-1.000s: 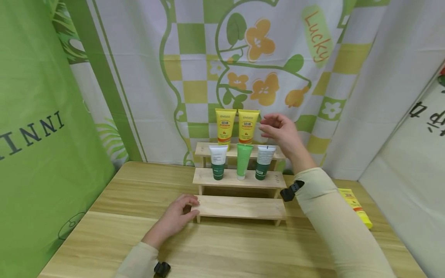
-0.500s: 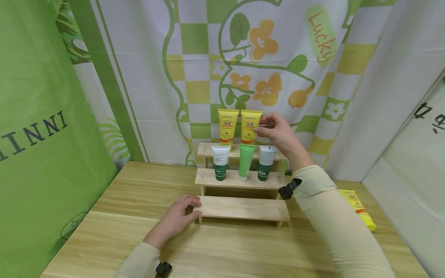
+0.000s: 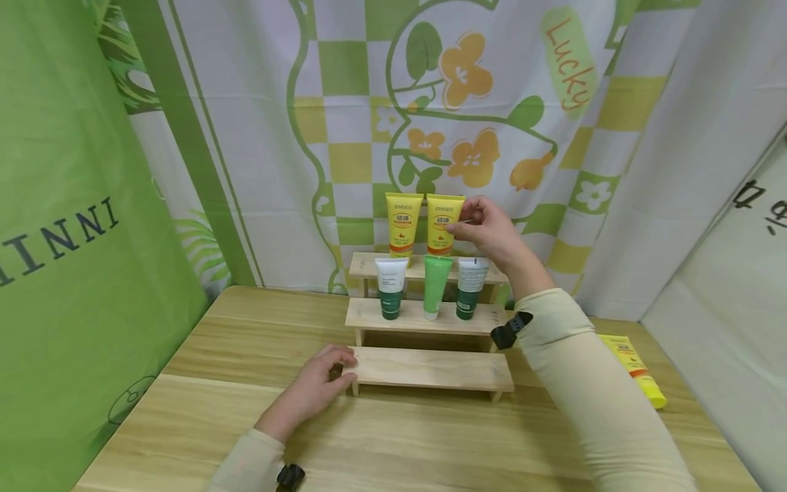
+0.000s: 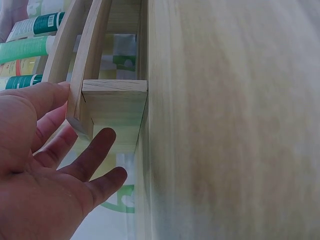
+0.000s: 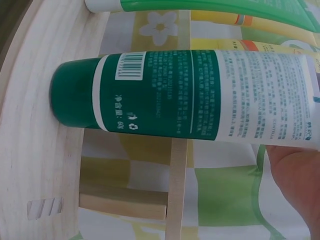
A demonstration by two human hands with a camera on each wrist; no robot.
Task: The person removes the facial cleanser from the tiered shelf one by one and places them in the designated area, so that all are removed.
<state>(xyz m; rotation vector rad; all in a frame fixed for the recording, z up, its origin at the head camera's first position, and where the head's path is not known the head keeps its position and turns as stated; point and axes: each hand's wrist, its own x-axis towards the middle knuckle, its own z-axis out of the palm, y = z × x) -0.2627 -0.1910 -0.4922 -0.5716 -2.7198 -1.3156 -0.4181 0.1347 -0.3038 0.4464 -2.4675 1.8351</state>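
Head cam: set high, looking fwd + down over table [image 3: 344, 444]; widest of 3, w/ whole tiered stand [image 3: 424, 367] just below ctr. L wrist cam: low, close in, rolled approx. on its side, facing stand's end past left hand [image 4: 50, 165] at lower L; w/ tabletop across R half. R wrist cam: v. near, also rolled sideways, facing white-and-green tube [image 5: 150, 95] across ctr. Shared, all 3: same tube, R of ctr in head, upper L in L wrist.

The head view is evenly bright, with soft shadows on the table [image 3: 406, 437]; the left wrist view is dimmer.
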